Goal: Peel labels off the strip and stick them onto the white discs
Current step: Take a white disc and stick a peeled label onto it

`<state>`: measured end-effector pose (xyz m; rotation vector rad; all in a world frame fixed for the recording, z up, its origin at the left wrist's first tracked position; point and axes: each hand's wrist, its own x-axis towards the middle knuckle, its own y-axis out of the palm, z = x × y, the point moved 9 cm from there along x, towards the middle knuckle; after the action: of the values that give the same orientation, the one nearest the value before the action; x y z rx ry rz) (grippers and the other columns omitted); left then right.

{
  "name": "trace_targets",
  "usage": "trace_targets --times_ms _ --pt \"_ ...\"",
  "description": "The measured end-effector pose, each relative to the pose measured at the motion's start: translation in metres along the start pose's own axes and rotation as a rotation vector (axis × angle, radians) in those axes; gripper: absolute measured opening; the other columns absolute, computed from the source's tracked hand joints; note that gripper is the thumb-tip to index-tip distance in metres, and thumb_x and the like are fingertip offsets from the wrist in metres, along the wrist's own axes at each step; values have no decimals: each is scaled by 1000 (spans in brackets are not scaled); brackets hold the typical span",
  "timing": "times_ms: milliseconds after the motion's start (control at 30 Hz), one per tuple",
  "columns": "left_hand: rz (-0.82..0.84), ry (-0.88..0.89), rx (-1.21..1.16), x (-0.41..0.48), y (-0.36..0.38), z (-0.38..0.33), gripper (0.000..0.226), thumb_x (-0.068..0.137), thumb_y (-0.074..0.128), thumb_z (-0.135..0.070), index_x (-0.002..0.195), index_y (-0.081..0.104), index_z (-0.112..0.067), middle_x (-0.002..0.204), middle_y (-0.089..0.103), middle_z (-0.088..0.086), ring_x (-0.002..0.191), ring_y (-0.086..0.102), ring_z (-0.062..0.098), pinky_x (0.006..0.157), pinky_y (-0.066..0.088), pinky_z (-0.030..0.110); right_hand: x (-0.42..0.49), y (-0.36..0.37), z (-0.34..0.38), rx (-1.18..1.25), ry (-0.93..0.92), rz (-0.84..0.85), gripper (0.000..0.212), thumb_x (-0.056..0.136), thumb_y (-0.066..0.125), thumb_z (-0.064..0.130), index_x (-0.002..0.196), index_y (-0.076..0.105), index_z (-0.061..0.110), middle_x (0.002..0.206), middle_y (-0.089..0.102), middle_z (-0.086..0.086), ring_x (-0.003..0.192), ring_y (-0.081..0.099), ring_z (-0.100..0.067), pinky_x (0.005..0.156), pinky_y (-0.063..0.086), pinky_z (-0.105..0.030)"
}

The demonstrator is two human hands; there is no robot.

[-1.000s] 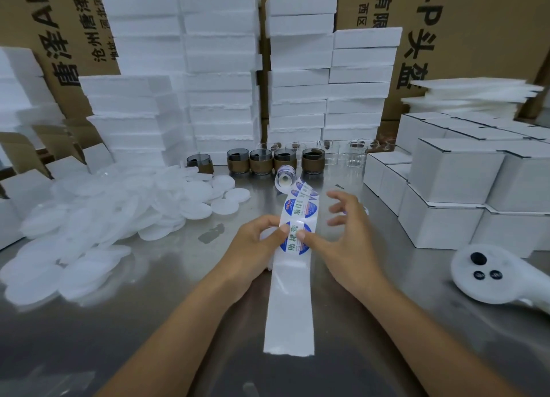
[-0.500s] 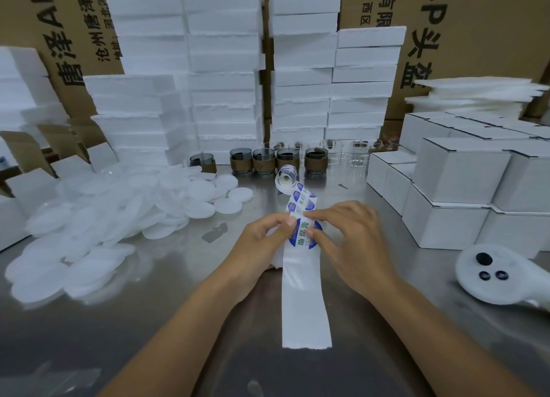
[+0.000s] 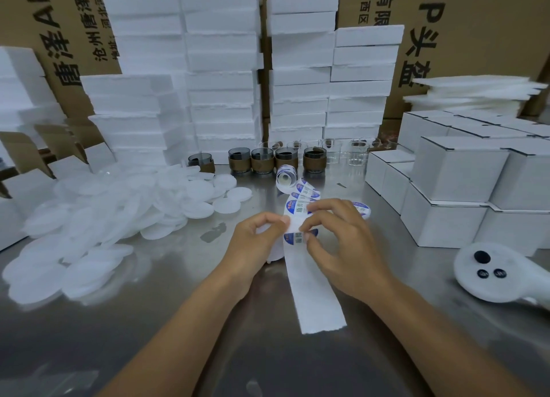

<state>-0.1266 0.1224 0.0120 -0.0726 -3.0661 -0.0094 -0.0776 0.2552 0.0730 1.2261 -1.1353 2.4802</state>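
Right hand point(image 3: 342, 247): thumb and forefinger pinch the edge of a label point(image 3: 297, 238).
Left hand point(image 3: 256, 238): fingers curled, pinching the strip point(image 3: 315, 295) just beside it.
Strip: bare tail lies on the table point(image 3: 178, 322); the roll point(image 3: 285, 177) is beyond the hands.
Discs point(image 3: 119, 218): heaped at left, apart from both hands.
Handling: label is probably thin, limp and tacky; take it by a lifted edge.

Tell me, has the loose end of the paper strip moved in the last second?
Yes. The strip's loose end has swung right, toward the white handheld device, which stayed put.
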Motion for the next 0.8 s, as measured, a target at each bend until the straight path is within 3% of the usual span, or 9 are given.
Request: trace_targets --times_ms 100,233,333,400,433,533,633,667,800 --pt "-37 12 -10 0 -4 -1 20 86 66 -27 67 69 -26 100 71 4 94 63 25 92 48 43 0 -2 2 97 65 -19 7 69 59 12 71 63 16 99 60 4 101 52 -11 83 37 -17" --pt "-71 19 1 1 -6 0 21 86 67 -25 65 68 -24 98 71 3 94 62 25 96 46 45 1 -8 -7 445 253 -94 9 67 54 17 61 52 24 95 58 11 98 54 -5 85 34 -10" --pt "-111 40 9 1 -9 -1 15 84 69 -25 69 68 -24 93 69 -8 85 62 9 73 52 25 0 -14 -24 699 428 -197 15 70 53 12 58 55 20 92 62 -2 85 56 2 74 40 -10" --pt "-180 44 32 0 -15 -3 11 84 68 -29 74 65 -25 93 65 -13 81 59 4 53 46 13 -3 -19 -35 764 511 -267 29 77 55 1 57 58 21 83 64 3 73 56 5 68 41 -8" --pt "-230 50 48 0 -20 -5 11 85 67 -31 75 63 -26 92 63 -16 83 57 4 51 44 11 -4 -20 -40 777 548 -289 33 80 55 -1 57 60 23 77 64 9 71 56 5 70 41 -11" --pt "-365 137 50 -1 -37 -19 11 90 59 -29 80 62 -29 94 63 -13 92 57 10 72 44 17 -6 -17 -47 868 633 -306 28 83 61 7 61 66 25 67 65 14 69 58 0 73 41 -22" --pt "-333 203 -116 0 -41 -31 21 93 54 -23 81 69 -28 105 68 2 107 61 25 93 45 39 -4 -7 -41 971 665 -246 14 79 66 17 68 66 25 71 69 11 66 60 -2 69 39 -25" --pt "-300 198 -190 1 -39 -32 24 94 52 -22 80 71 -29 106 68 5 107 62 30 92 46 42 -3 -4 -38 1016 668 -214 5 74 68 21 70 66 24 72 69 9 64 59 -2 67 38 -24" --pt "-54 46 -389 2 -10 -23 42 97 35 -43 97 65 -13 102 69 14 93 67 31 82 53 44 -2 8 -26 1064 660 -83 17 57 68 33 69 65 22 66 66 10 58 51 -1 60 33 -21"
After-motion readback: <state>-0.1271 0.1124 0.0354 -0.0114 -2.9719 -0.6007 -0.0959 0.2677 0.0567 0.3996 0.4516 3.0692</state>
